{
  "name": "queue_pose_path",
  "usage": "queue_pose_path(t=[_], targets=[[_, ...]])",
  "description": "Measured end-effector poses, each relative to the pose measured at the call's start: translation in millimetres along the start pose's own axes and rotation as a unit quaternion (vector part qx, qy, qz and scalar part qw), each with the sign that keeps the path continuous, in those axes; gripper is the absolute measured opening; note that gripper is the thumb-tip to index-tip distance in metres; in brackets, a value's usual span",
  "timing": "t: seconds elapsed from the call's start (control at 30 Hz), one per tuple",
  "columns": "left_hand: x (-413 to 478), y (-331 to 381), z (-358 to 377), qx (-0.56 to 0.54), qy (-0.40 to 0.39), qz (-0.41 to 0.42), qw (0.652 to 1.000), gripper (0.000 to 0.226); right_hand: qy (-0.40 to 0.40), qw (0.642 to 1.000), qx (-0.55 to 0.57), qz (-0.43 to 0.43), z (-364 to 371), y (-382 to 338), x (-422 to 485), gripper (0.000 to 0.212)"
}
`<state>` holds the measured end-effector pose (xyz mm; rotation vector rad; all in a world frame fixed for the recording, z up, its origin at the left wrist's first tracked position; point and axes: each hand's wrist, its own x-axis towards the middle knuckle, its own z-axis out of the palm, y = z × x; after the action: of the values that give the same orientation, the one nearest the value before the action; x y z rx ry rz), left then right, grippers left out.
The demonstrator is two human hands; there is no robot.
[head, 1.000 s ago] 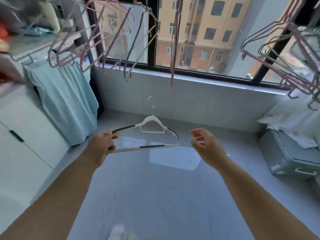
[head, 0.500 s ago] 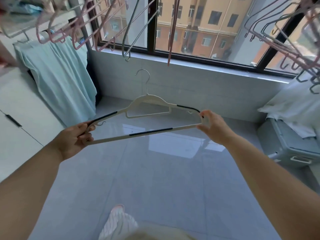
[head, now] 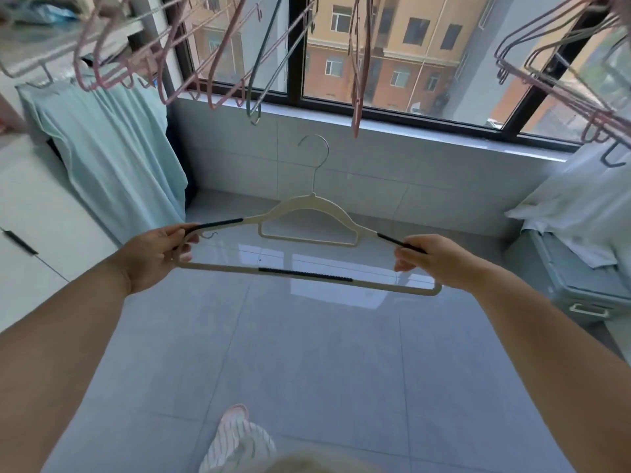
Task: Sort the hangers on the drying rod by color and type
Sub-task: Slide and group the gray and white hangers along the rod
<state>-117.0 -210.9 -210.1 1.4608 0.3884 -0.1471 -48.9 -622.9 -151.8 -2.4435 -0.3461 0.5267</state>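
The pink hangers [head: 358, 97] hang up high, and below them the white hanger [head: 309, 206] lies sideways, left to right, hook pointing up, with the left hand [head: 157, 256] pinching one tip and the right hand [head: 432, 262] pinching the other, both equally near; no writing shows.

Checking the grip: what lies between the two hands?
In the head view, only the cream hanger spans from the left hand to the right hand, each gripping a black-padded shoulder end.
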Motion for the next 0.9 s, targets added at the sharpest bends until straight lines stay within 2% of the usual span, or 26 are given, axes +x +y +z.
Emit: queue_pose_path(t=[0.13, 0.23, 0.4, 0.47, 0.5, 0.6, 0.67, 0.9], targets=[[12.4, -4.7, 12.3, 0.079, 0.046, 0.010, 0.996, 0.028, 0.000, 0.989, 0.145, -0.011, -3.5, -30.3, -34.6, 0.020], [12.7, -2.5, 44.1, 0.099, 0.065, 0.023, 0.993, 0.054, 0.004, 0.976, 0.218, -0.015, -0.7, -62.0, -62.8, 0.022], [11.7, 6.7, 91.3, 0.072, -0.027, 0.063, 0.995, 0.069, 0.033, 0.955, 0.294, -0.034, 17.9, -105.6, -82.8, 0.024], [8.8, 12.4, 103.2, 0.067, -0.076, 0.063, 0.993, 0.084, 0.053, 0.937, 0.344, -0.036, 22.9, -119.7, -86.7, 0.024], [6.9, 14.7, 106.8, 0.062, -0.092, 0.065, 0.992, 0.084, 0.065, 0.923, 0.377, -0.034, 23.8, -126.8, -88.9, 0.025], [7.1, 12.4, 103.8, 0.059, -0.083, 0.060, 0.993, 0.058, 0.102, 0.880, 0.462, -0.036, 22.5, -144.6, -95.1, 0.032], [7.3, 9.3, 95.2, 0.058, -0.060, 0.049, 0.995, 0.038, 0.119, 0.866, 0.483, -0.051, 20.5, -153.8, -97.1, 0.033], [13.0, 19.4, 69.6, 0.007, -0.012, 0.029, 0.999, 0.014, 0.159, 0.861, 0.472, -0.104, 8.6, -194.1, -76.9, 0.024]])
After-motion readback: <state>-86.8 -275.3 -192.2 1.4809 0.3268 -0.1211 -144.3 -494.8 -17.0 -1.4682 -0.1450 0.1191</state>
